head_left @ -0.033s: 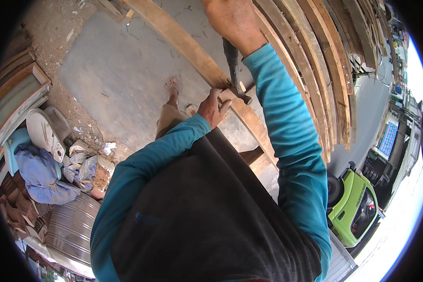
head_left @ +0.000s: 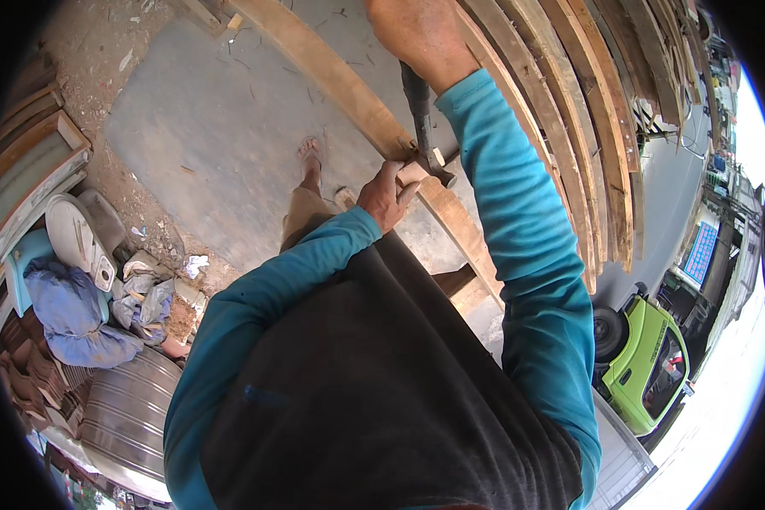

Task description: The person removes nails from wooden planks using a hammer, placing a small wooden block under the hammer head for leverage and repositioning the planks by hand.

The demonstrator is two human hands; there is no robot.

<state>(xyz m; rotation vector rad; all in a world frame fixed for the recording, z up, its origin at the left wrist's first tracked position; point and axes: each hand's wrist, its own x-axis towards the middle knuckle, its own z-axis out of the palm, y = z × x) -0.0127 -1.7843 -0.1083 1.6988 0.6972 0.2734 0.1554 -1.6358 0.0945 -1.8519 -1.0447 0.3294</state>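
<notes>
My right hand is closed around the dark handle of a hammer. The hammer's head rests against a long wooden beam that runs diagonally in front of me. Just left of the head, my left hand pinches a small pale wood block on the beam, thumb and fingers on either side. Whether the hammer head touches this block, I cannot tell. Any nail there is too small or hidden to make out.
Stacked long planks fill the right side. A bare foot stands on the grey floor beside the beam. At left are a blue cloth bundle, basins and a ribbed metal tank. A green truck is on the road.
The green truck has shifted slightly down and to the right in the picture. Both hands, the hammer and the block stay almost where they were.
</notes>
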